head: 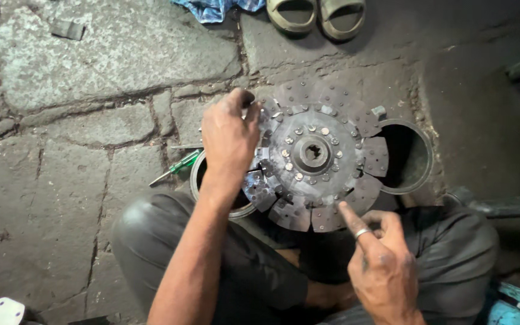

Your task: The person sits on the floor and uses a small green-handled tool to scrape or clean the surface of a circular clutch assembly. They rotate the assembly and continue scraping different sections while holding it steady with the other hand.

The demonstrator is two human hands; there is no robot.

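Clutch disc (317, 153) frame centre, bridging two metal rings (419, 157) on stone floor (79, 180) | left hand (230, 141) fingers closed on disc's left rim | right hand (380, 265) index extended, touching lower edge | risk: uneven pressing may tip disc off rings; segment edges could nick fingertips.

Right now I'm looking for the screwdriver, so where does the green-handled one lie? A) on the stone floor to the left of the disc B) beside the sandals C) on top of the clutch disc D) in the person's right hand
A: the green-handled screwdriver lies on the stone floor left of the clutch disc, beside the left hand.
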